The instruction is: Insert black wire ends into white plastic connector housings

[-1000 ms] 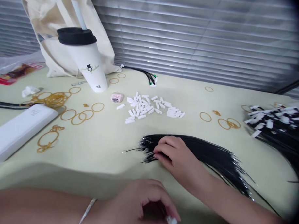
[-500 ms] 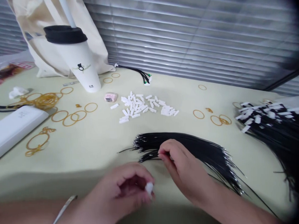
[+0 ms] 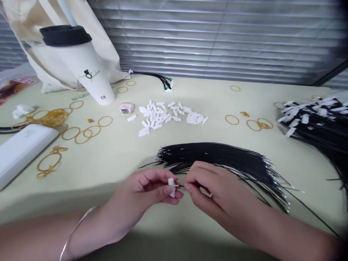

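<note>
Between the thumb and fingers of my left hand (image 3: 151, 190) is a small white plastic connector housing (image 3: 171, 188). My right hand (image 3: 210, 189) pinches a thin black wire (image 3: 181, 186) close to its end. The wire's metal tip points left and lies at the housing's right side; I cannot tell whether it is inside. Just beyond both hands lies a curved bundle of black wires (image 3: 213, 154) with silvery crimped ends. Farther back, a loose pile of white connector housings (image 3: 160, 114) is spread on the table.
Rubber bands (image 3: 84, 135) lie at the left and right. A white cup (image 3: 90, 74) with a black lid stands before a cloth bag (image 3: 108, 48). A white power bank (image 3: 21, 152) lies at left. Wires with white connectors (image 3: 320, 116) are heaped at right.
My left hand has risen and turned, bringing the white housing up beside my right hand. The right hand has drawn a wire end away from the bundle. The view has shifted slightly.
</note>
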`<action>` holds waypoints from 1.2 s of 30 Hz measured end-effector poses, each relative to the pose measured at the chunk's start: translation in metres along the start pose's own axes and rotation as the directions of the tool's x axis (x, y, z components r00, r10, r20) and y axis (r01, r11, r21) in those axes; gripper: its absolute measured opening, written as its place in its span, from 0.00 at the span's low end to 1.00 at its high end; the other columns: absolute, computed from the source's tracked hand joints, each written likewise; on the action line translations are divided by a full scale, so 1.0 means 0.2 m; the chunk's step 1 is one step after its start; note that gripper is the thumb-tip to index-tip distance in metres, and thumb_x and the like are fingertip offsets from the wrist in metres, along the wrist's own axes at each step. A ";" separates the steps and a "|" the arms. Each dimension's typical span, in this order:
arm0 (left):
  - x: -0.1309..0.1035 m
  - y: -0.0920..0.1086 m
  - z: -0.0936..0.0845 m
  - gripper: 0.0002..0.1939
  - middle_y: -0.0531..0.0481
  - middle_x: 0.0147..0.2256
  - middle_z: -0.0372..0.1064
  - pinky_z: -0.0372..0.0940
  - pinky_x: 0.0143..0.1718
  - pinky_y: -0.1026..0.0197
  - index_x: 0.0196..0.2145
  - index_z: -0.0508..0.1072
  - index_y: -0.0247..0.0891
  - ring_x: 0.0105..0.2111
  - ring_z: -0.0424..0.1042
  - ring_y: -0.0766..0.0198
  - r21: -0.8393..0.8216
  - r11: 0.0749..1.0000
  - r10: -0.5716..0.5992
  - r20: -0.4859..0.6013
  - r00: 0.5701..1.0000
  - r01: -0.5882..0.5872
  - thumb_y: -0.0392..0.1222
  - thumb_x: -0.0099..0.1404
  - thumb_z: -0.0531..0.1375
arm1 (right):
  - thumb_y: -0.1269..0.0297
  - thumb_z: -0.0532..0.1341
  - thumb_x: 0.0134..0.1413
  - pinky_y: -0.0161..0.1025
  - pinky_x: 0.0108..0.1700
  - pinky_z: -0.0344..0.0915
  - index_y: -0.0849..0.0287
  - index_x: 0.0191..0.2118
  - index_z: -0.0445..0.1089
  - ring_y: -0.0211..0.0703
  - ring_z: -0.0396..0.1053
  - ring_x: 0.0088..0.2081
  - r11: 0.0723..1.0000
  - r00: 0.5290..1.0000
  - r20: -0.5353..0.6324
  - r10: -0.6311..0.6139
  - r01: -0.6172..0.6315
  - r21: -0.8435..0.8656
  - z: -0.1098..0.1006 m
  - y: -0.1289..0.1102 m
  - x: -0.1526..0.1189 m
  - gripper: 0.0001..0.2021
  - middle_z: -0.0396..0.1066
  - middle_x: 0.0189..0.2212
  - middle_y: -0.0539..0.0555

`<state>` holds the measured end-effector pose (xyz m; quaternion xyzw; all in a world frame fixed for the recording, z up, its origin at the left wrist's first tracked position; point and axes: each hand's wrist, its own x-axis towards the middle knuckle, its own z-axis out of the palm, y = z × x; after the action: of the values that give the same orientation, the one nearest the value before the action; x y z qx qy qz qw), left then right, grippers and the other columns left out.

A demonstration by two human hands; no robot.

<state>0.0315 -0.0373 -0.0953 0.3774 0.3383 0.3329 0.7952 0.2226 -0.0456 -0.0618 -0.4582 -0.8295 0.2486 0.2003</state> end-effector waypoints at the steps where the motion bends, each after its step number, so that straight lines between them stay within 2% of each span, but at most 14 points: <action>1: 0.00 0.00 0.00 0.05 0.52 0.31 0.72 0.69 0.38 0.65 0.34 0.73 0.35 0.32 0.73 0.69 -0.004 1.000 0.000 -0.003 1.000 0.000 0.34 0.58 0.63 | 0.71 0.52 0.57 0.32 0.29 0.54 0.60 0.26 0.61 0.31 0.59 0.28 1.000 1.000 -0.002 0.010 -0.010 0.005 0.00 0.00 0.00 0.08 0.62 0.26 0.47; 5: 0.01 0.00 0.00 0.05 0.52 0.30 0.71 0.69 0.36 0.66 0.33 0.74 0.34 0.31 0.72 0.69 0.000 1.000 -0.019 -0.003 1.000 0.019 0.34 0.57 0.64 | 0.72 0.53 0.55 0.31 0.28 0.54 0.59 0.27 0.63 0.31 0.60 0.28 1.000 0.999 -0.037 0.007 -0.007 0.004 0.00 0.00 0.00 0.07 0.63 0.26 0.47; 10: 0.01 -0.01 0.00 0.05 0.51 0.31 0.71 0.69 0.36 0.65 0.34 0.74 0.35 0.32 0.72 0.68 0.021 1.000 -0.012 0.006 1.000 0.012 0.35 0.57 0.63 | 0.72 0.53 0.55 0.31 0.28 0.56 0.60 0.27 0.64 0.32 0.61 0.28 0.996 0.996 -0.082 -0.045 0.038 -0.082 0.02 0.01 0.01 0.08 0.64 0.26 0.49; 17: -0.01 0.00 0.00 0.05 0.50 0.31 0.71 0.68 0.35 0.64 0.34 0.74 0.35 0.33 0.71 0.67 0.077 0.996 -0.031 -0.008 0.999 0.032 0.36 0.57 0.63 | 0.72 0.53 0.56 0.32 0.29 0.56 0.61 0.27 0.66 0.33 0.61 0.27 0.992 0.996 -0.073 -0.047 0.037 -0.124 0.02 0.00 0.00 0.08 0.64 0.26 0.50; 22: 0.00 0.00 0.00 0.05 0.51 0.30 0.72 0.67 0.32 0.66 0.33 0.74 0.35 0.28 0.70 0.70 0.135 0.990 -0.026 -0.012 1.000 0.028 0.36 0.57 0.63 | 0.74 0.53 0.54 0.35 0.28 0.55 0.62 0.25 0.65 0.36 0.60 0.27 0.971 0.988 -0.092 -0.122 0.099 -0.219 0.06 -0.01 -0.02 0.09 0.63 0.24 0.51; 26: 0.00 0.00 -0.01 0.05 0.51 0.30 0.72 0.67 0.32 0.66 0.32 0.73 0.35 0.27 0.71 0.70 0.187 0.982 -0.041 -0.005 0.999 0.042 0.36 0.57 0.63 | 0.75 0.53 0.54 0.35 0.28 0.56 0.63 0.25 0.65 0.36 0.60 0.27 0.974 0.989 -0.103 -0.105 0.081 -0.213 0.09 -0.02 -0.02 0.09 0.64 0.25 0.51; 28: -0.01 -0.01 -0.01 0.04 0.52 0.29 0.72 0.66 0.32 0.66 0.32 0.73 0.35 0.27 0.71 0.70 0.220 0.975 -0.042 0.008 0.999 0.039 0.37 0.57 0.63 | 0.75 0.54 0.54 0.35 0.29 0.56 0.62 0.25 0.65 0.36 0.60 0.27 0.980 0.992 -0.073 -0.099 0.085 -0.177 0.08 -0.03 -0.02 0.08 0.63 0.25 0.51; 30: -0.03 -0.02 0.00 0.05 0.53 0.29 0.71 0.66 0.32 0.67 0.31 0.71 0.35 0.27 0.71 0.70 0.258 0.966 -0.039 0.015 0.999 0.034 0.38 0.57 0.63 | 0.73 0.53 0.55 0.35 0.29 0.56 0.61 0.26 0.64 0.35 0.60 0.28 0.988 0.995 0.023 -0.095 0.097 -0.117 0.04 -0.03 -0.02 0.08 0.63 0.25 0.50; 33: -0.06 -0.03 0.01 0.04 0.53 0.29 0.71 0.65 0.32 0.69 0.31 0.70 0.37 0.29 0.71 0.70 0.407 0.913 -0.009 0.032 0.999 -0.005 0.40 0.59 0.61 | 0.69 0.54 0.58 0.32 0.33 0.58 0.58 0.30 0.65 0.34 0.62 0.32 0.999 0.986 0.160 -0.044 0.048 -0.019 -0.02 -0.01 0.01 0.07 0.65 0.29 0.48; 36: -0.10 -0.02 0.03 0.03 0.49 0.32 0.72 0.65 0.36 0.68 0.33 0.72 0.37 0.34 0.71 0.67 0.642 0.743 0.087 0.191 0.978 -0.191 0.36 0.61 0.57 | 0.67 0.56 0.57 0.33 0.40 0.59 0.58 0.35 0.65 0.35 0.62 0.39 1.000 0.995 0.097 0.013 -0.011 -0.023 -0.03 0.05 0.05 0.02 0.65 0.36 0.50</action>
<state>0.0264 -0.0571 -0.0907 0.6803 0.3442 0.2223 0.6078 0.2269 -0.0309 -0.0627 -0.4526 -0.8384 0.2625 0.1530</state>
